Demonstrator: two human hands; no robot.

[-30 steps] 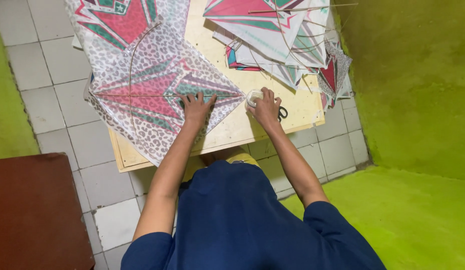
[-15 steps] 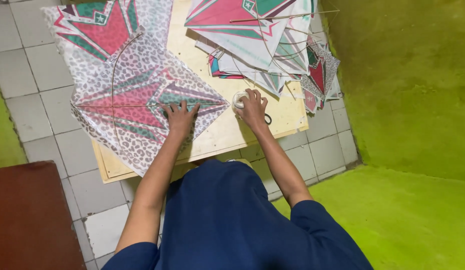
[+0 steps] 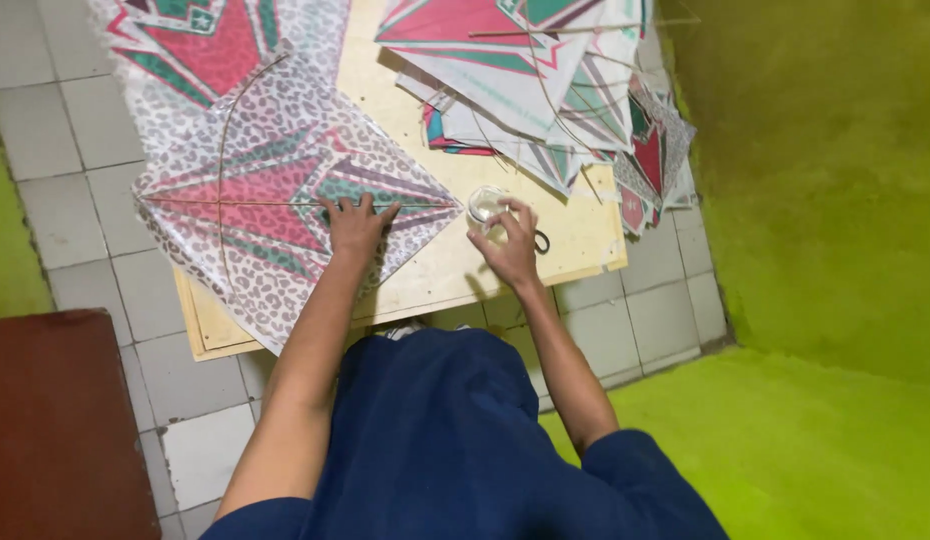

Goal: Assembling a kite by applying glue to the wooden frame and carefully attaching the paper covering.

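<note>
A diamond-shaped paper kite [image 3: 250,210], leopard-spotted with a red and teal star, lies on a pale wooden board [image 3: 440,270] with thin sticks across it. My left hand [image 3: 357,225] presses flat on the kite's right half, fingers spread. My right hand [image 3: 507,243] reaches to a small round clear container [image 3: 482,204] on the board, fingertips touching its edge. Black scissors [image 3: 541,241] lie just right of that hand, partly hidden by it.
A pile of several similar kites [image 3: 545,80] covers the board's far right. Another kite [image 3: 215,40] lies at the far left. Grey floor tiles [image 3: 75,130] surround the board, a brown surface [image 3: 60,420] is near left, and green carpet [image 3: 815,440] at right.
The view has shifted, so the board sits lower in the frame. My right hand has drawn slightly back, its fingertips now at the round container. My left hand stays pressed on the kite.
</note>
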